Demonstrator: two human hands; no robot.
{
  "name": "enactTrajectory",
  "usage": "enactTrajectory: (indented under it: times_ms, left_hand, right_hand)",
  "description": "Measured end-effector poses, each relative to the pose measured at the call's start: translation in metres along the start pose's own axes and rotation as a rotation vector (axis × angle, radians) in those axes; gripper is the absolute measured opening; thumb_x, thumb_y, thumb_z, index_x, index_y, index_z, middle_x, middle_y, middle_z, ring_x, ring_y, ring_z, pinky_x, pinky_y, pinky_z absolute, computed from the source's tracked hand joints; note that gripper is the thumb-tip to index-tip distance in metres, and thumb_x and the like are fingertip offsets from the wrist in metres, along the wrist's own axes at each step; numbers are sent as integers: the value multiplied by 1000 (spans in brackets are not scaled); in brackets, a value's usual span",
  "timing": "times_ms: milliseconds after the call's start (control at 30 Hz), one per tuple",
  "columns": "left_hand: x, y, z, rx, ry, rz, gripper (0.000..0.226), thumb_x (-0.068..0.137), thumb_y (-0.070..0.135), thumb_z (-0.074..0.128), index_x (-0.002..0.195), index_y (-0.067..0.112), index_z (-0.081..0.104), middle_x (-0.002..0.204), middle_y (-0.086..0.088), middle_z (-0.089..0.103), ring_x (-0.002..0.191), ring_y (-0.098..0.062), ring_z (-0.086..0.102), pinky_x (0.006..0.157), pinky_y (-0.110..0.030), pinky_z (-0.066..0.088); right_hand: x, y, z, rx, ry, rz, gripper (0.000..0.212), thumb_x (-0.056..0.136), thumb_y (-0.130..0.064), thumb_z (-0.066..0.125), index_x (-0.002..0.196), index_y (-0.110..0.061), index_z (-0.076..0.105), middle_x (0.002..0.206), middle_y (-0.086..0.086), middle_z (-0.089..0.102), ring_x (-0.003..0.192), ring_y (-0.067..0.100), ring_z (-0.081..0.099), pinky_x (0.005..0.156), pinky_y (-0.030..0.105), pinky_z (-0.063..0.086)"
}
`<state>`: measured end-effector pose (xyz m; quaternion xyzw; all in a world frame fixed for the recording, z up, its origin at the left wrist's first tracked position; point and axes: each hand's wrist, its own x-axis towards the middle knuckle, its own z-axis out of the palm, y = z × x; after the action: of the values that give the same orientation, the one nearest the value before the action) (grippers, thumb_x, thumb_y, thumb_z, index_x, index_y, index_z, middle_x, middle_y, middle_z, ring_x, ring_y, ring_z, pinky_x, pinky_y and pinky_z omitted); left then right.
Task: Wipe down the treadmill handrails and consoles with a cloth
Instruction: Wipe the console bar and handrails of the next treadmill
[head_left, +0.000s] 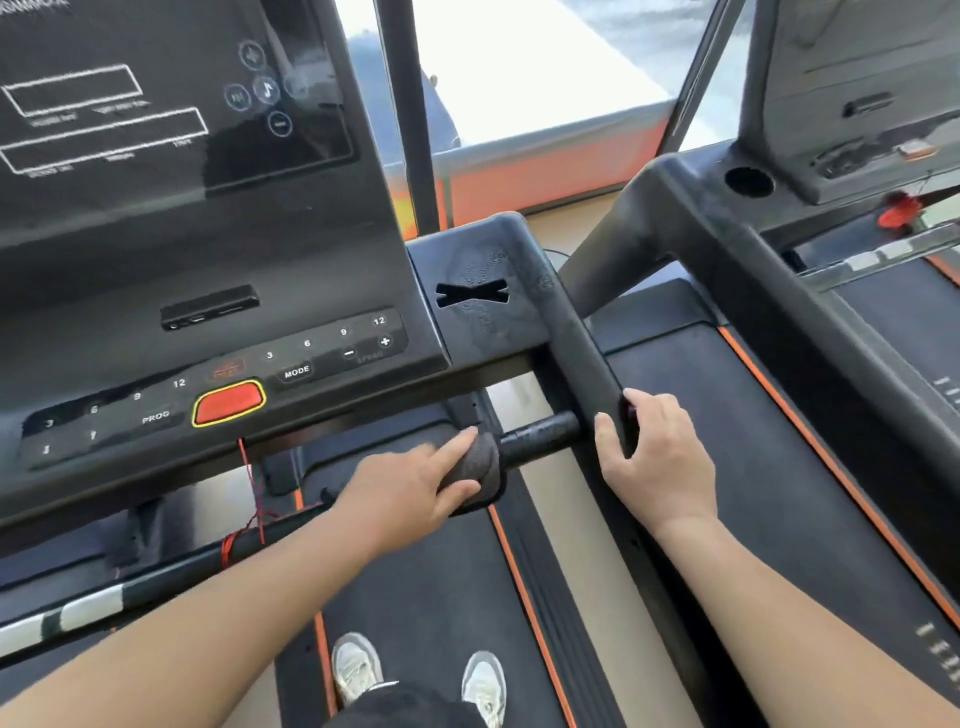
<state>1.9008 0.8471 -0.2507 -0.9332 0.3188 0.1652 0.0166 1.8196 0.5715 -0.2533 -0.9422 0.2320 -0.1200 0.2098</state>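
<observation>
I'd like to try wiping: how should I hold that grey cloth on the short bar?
Grip the cloth from above, as the left hand does: it drapes over the round horizontal bar, so curling over the top pins it.

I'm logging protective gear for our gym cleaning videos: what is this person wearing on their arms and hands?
Nothing that shows. The left forearm and right forearm are bare to the frame edge, with no sleeves in view. The left hand and right hand have no gloves, and no watch, bracelet or ring is visible.
</observation>
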Motion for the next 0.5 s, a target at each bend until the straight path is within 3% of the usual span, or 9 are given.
enactTrajectory:
  times_ms: [200,400,500]
  left_hand:
    - [64,73,-3,-59,89,36,71,104,62,33,161,26,12,140,-1,50,114,-30,61,82,-42,50]
    - [37,38,2,-45,59,136,62,106,58,22,160,41,-3,138,9,46,113,-25,60,76,-41,51]
    - [59,58,-9,-60,41,104,60,107,57,22,159,30,15,138,3,50,112,-30,63,79,-42,49]
  right_hand:
    - [1,3,9,-33,62,-40,44,93,-40,67,125,-11,60,106,4,58,97,27,58,67,40,52]
    - [2,9,12,-24,92,-75,46,92,-39,71,126,-9,63,103,4,57,93,27,59,66,35,49]
    - [4,10,14,-46,87,-84,47,92,-40,70,125,-8,63,102,6,56,93,29,58,65,38,51]
